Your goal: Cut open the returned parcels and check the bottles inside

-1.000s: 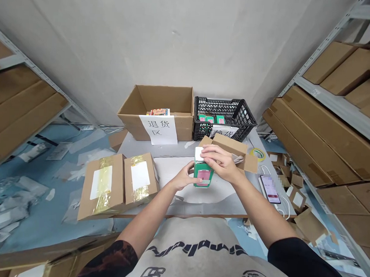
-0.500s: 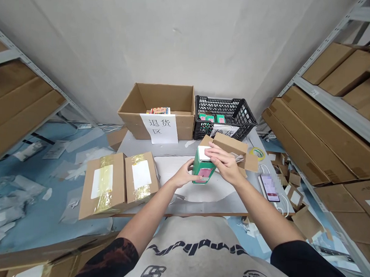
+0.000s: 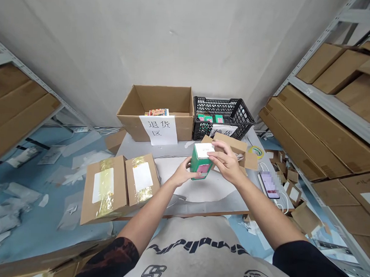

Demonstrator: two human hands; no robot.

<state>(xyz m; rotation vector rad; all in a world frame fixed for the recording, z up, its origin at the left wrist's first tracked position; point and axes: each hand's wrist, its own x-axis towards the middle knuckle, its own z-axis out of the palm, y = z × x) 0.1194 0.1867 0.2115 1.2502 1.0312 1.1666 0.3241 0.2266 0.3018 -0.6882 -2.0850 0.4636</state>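
Note:
A small green box (image 3: 197, 164) with a pink panel and a white top is held up over the table, tilted a little. My left hand (image 3: 182, 173) is closed around its left side, thumb across the lower front. My right hand (image 3: 225, 160) pinches the upper right edge, fingertips at the white top. Behind the green box stands an opened cardboard box (image 3: 230, 143) with raised flaps, partly hidden by my right hand. White paper (image 3: 201, 192) lies on the tabletop underneath.
At the back are a large carton (image 3: 127, 125) with a paper sign and a black crate (image 3: 200, 133) holding several green boxes. Two taped cartons (image 3: 142, 177) sit on the left. A tape roll (image 3: 256, 152) and a phone (image 3: 269, 185) lie right. Loaded shelves flank both sides.
The green box has risen slightly and its top has tipped more into view. My right hand has slid from across the top to the upper right edge.

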